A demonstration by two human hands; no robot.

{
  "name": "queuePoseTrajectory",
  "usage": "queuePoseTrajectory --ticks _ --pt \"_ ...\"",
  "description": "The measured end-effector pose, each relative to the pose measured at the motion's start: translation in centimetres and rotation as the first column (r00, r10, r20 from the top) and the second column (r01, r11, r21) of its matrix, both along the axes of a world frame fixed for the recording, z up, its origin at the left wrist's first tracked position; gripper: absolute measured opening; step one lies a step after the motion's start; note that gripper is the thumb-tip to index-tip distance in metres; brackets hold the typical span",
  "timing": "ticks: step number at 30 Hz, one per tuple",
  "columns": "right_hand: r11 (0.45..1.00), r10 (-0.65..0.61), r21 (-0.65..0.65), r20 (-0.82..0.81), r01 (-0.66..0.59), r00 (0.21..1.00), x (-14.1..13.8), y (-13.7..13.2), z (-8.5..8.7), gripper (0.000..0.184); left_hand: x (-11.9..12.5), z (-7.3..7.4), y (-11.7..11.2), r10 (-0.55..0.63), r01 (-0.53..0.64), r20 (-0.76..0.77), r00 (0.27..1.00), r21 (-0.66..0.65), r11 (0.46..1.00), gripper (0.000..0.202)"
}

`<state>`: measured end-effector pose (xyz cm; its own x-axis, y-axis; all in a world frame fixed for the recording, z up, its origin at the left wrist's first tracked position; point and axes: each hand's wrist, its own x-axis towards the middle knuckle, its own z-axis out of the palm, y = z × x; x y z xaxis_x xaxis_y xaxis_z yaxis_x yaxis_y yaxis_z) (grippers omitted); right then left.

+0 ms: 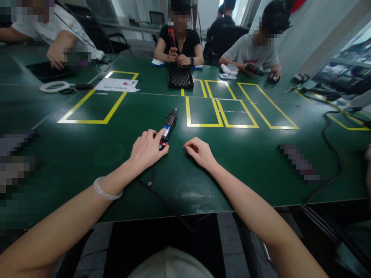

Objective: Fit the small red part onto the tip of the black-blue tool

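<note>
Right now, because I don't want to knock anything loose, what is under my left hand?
A dark, pointed tool has its rear end, with small red parts, showing between thumb and index finger of your left hand. Whatever lies beneath the palm and other fingers is covered.

1 black driver-like tool [170, 120], blue-silver middle, on green table [246, 162], tip away

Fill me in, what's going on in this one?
The person's left hand lies over the near end of a slim, pointed tool on the green table. The right hand is curled nearby, apart from the tool; whether it holds anything is unclear. Across the table, a co-worker holds up a red tool.
</note>
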<state>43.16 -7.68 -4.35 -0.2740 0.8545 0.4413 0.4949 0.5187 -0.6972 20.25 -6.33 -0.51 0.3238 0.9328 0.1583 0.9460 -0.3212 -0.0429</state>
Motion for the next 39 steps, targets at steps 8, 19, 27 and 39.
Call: queuePoseTrajectory --ticks 8,19,27,39 --pt "1.0 0.011 0.005 -0.01 -0.01 1.0 0.0 0.0 -0.2 0.012 -6.7 0.4 2.6 0.191 -0.192 -0.054 0.98 -0.025 0.981 0.072" --pt "0.999 0.022 -0.034 0.0 -0.022 1.0 0.1 0.0 -0.2 0.011 -16.9 0.1 6.1 0.433 -0.434 -0.039 0.901 -0.136 0.891 0.079" --pt "0.998 0.026 -0.051 0.009 -0.026 1.0 0.0 -0.1 -0.1 0.012 -19.7 0.4 6.4 0.523 -0.525 -0.05 0.851 -0.12 0.843 0.075" --pt "0.998 0.041 -0.056 -0.017 -0.042 0.999 -0.1 0.0 -0.2 0.011 -18.9 0.1 4.8 0.424 -0.423 0.036 0.905 -0.03 0.905 0.053"
